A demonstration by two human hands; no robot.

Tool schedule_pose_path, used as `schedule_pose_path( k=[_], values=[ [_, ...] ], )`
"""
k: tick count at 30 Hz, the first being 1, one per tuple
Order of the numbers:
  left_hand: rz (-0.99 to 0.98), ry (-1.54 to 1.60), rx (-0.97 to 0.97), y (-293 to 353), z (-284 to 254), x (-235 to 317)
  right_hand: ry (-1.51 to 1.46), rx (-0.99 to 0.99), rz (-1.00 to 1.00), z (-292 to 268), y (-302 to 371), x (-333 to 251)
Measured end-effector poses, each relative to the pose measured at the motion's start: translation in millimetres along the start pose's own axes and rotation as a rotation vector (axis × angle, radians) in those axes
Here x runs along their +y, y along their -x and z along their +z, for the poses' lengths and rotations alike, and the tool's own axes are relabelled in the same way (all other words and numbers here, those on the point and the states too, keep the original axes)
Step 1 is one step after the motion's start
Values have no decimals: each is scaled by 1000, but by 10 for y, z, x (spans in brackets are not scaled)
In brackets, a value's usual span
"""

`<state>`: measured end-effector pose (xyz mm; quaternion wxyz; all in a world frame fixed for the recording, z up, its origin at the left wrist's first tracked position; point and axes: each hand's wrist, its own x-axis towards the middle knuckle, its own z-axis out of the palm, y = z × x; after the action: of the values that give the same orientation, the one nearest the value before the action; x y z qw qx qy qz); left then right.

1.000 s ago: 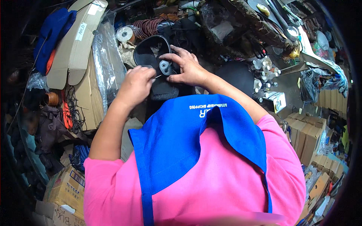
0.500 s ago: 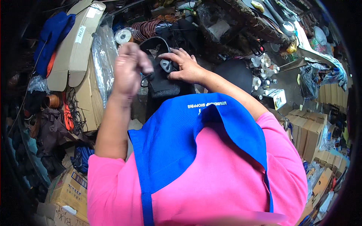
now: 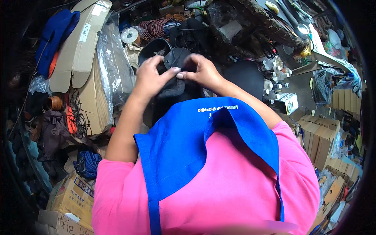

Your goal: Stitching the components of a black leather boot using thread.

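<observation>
In front of my apron's top edge, my left hand (image 3: 150,76) and my right hand (image 3: 204,73) work close together, thumb tips nearly touching. Between them is a black piece (image 3: 169,59) with small holes, joined to a curved black strap (image 3: 156,40) that loops up beyond my fingers. My left fingers and thumb close round its near side. The right fingers are bent and blurred, with the thumb pointing toward the left one. Beneath the hands lies a dark padded object (image 3: 173,91); its full shape is hidden.
To the left stand folded cardboard (image 3: 74,51) and clear plastic sheeting (image 3: 111,66). A wire spool (image 3: 129,36) sits beyond my left hand. On the right are a black round seat (image 3: 244,80), several small bottles (image 3: 270,84) and stacked cardboard boxes (image 3: 317,135).
My raised, blurred left hand has come down and right to the black piece. The right hand has shifted slightly right, its fingers now curled in. The strap loop has tilted left.
</observation>
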<state>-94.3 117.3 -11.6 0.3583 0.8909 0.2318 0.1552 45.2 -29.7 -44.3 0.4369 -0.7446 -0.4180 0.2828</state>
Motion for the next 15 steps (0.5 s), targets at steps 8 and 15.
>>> schedule_pose_path(
  k=[8,15],
  values=[
    [71,31,26,-75,138,131,-395,-261,182,-170,55,73],
    [151,31,77,-40,117,108,-974,-554,441,-572,326,-108]
  ],
)
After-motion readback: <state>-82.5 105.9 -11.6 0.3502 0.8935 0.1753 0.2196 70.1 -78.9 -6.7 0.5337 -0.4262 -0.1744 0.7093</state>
